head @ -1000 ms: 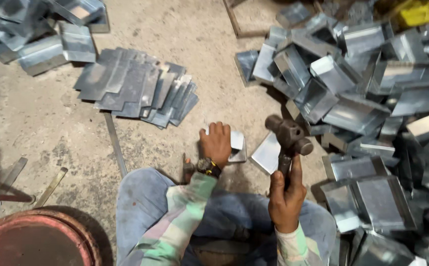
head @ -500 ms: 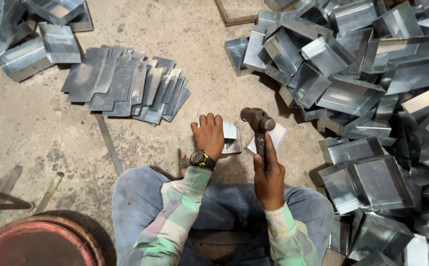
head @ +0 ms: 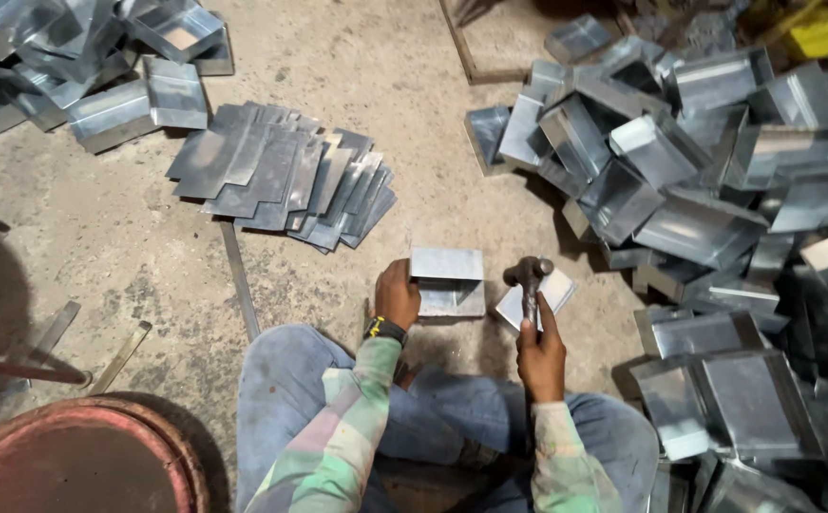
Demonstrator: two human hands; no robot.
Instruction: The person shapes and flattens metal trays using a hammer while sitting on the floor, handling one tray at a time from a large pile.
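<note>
My left hand [head: 397,295] grips the left side of a small folded sheet-metal box [head: 447,282] that rests on the concrete floor in front of my knees. My right hand [head: 539,349] holds a hammer [head: 528,278] by its handle, head up, just right of the box. A flat metal piece [head: 539,296] lies on the floor under the hammer head. A watch sits on my left wrist.
A fanned stack of flat metal sheets [head: 281,176] lies to the upper left. A big heap of folded metal boxes [head: 718,209] fills the right side, another pile [head: 81,66] the top left. A round rusty rim [head: 81,456] sits bottom left, with metal strips [head: 239,277] nearby.
The hammer has swung from raised at the right down to beside the box. The box under my left hand now stands with its open side showing. The view shifted slightly.
</note>
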